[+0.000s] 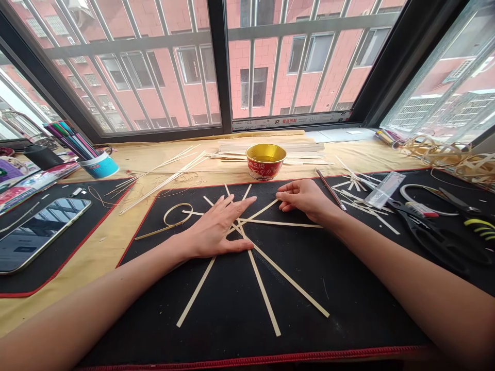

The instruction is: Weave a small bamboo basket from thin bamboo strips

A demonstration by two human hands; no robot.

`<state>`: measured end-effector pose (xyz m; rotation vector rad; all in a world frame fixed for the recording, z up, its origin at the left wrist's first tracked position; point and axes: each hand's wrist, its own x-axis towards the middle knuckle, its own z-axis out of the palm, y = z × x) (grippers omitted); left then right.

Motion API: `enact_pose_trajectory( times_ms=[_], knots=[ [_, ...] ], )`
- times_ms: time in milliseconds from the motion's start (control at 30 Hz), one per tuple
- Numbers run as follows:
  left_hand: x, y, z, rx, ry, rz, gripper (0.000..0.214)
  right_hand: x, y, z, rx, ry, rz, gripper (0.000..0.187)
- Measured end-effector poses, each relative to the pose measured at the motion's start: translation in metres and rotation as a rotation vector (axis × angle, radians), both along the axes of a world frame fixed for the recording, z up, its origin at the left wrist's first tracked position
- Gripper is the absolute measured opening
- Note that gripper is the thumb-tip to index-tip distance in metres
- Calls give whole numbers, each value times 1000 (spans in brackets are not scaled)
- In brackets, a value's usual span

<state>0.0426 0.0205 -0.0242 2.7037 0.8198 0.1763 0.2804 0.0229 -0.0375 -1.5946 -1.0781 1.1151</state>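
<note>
Pressing down, the open left hand lies flat on thin bamboo strips laid like a star on a black mat. It hides the middle, so I can't see how they cross. The right hand grabs nothing, fingers a bit curled, at a strip's end; touching or not is hard to tell.

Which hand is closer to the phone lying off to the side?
Left. The left hand is to the right of the phone, resting on the black mat; the right hand is farther right still.
</note>
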Motion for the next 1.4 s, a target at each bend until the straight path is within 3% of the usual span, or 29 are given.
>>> enact_pose_trajectory(
  times_ms=[300, 1033, 1267, 1400],
  knots=[
    [0, 1, -2, 104, 69, -34, 57, -1, 1, 0, -4, -9, -26, 13],
    [0, 0, 0, 86, 74, -10, 59, 0, -4, 0, 51, -73, 17, 11],
    [-2, 0, -1, 195, 64, -10, 59, 2, -7, 5, 174, -298, -17, 10],
    [-1, -2, 0, 167, 43, 26, 77, -4, -13, 10, 215, -323, 42, 5]
  ],
)
